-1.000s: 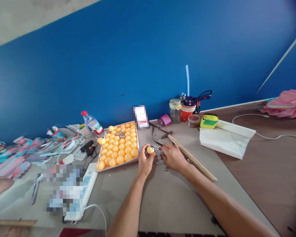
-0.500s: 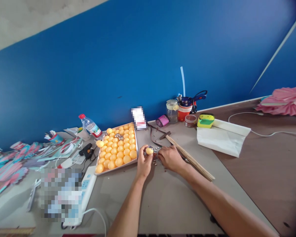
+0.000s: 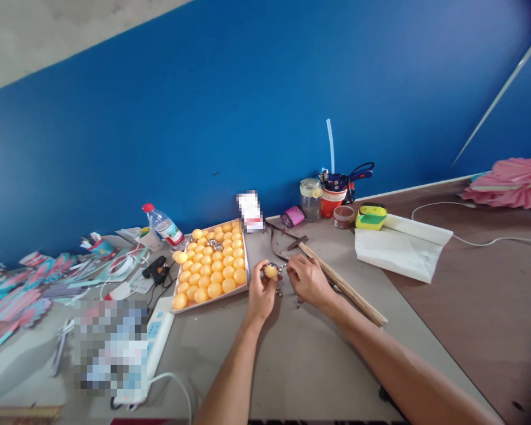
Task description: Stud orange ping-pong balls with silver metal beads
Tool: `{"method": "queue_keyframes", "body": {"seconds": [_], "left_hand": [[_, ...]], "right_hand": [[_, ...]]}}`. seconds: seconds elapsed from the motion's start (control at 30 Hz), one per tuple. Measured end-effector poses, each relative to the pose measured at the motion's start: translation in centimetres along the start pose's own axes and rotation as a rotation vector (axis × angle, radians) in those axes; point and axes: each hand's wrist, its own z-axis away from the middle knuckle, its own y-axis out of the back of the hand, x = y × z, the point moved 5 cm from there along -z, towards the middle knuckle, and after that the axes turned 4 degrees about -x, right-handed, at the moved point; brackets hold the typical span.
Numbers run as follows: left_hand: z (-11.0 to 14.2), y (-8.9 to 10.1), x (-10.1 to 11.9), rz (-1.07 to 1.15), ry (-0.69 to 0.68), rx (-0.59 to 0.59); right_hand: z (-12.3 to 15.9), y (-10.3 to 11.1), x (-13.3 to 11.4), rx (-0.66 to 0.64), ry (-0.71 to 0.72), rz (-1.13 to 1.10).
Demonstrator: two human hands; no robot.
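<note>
My left hand (image 3: 262, 295) is closed around an orange ping-pong ball (image 3: 271, 270), which has a dark and silver covering on part of its surface. From the ball a short strand of small silver beads (image 3: 284, 267) runs toward my right hand (image 3: 308, 280). That hand's fingers are pinched at the strand's end, and the fingertips are partly hidden. More silver bits (image 3: 279, 291) lie on the table beneath. Left of my hands, a shallow tray (image 3: 248, 260) is filled with rows of orange ping-pong balls (image 3: 215, 289). Silver-decorated pieces (image 3: 215, 244) rest on top of them.
Right of my hands lie a hammer (image 3: 297, 242) and a bundle of thin wooden sticks (image 3: 349, 289). Behind stand a jar (image 3: 310, 203), a red cup (image 3: 331, 203) and a water bottle (image 3: 163, 229). A glue gun (image 3: 156, 270) and a power strip (image 3: 159, 336) are on the left.
The ball in my left hand has turned slightly, showing more of its dark and silver part. My right hand has shifted a little up and right. The view has moved slightly.
</note>
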Motion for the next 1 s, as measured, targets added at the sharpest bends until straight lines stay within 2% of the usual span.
{"method": "queue_keyframes", "body": {"seconds": [0.13,0.3,0.43,0.6,0.83,1.0], "left_hand": [[0.1,0.0,0.3,-0.028,-0.01,0.02],[0.2,0.2,0.4,-0.076,-0.038,0.061],[0.2,0.3,0.3,-0.127,-0.071,0.067],[0.2,0.1,0.5,-0.244,-0.14,0.042],[0.4,-0.2,1.5,-0.373,-0.252,0.011],[0.5,-0.3,1.8,-0.378,-0.29,-0.023]], "right_hand": [[-0.2,0.1,1.0,0.076,-0.194,-0.364],[-0.2,-1.1,1.3,-0.029,-0.376,-0.85],[-0.3,-1.1,0.5,-0.102,-0.406,-1.084],[-0.2,-1.1,0.1,-0.098,-0.383,-1.161],[0.0,-1.9,1.1,-0.097,-0.391,-0.98],[0.0,-1.8,0.8,-0.115,-0.38,-0.981]]}}
